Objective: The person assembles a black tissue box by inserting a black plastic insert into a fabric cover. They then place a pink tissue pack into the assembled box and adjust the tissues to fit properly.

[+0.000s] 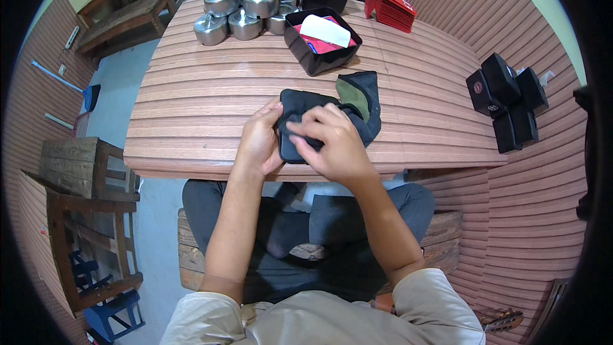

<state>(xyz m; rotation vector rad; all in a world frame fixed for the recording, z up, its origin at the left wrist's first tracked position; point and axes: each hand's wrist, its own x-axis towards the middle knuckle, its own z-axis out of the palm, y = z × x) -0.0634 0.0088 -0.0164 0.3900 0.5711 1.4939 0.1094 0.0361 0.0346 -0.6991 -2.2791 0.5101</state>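
My left hand grips the left side of a black rectangular box, thumb on its upper face, above the table's near edge. My right hand is curled over the same box, its fingers pressing a dark cloth against it. The rest of the cloth, black with an olive-green patch, trails to the right and lies on the tabletop. My fingers hide part of the box's face and the bunched end of the cloth.
On the wood-patterned table stand stacked steel round containers, a black box holding red and white items, and a red folded stack. More black boxes are at the right. A wooden bench stands far left.
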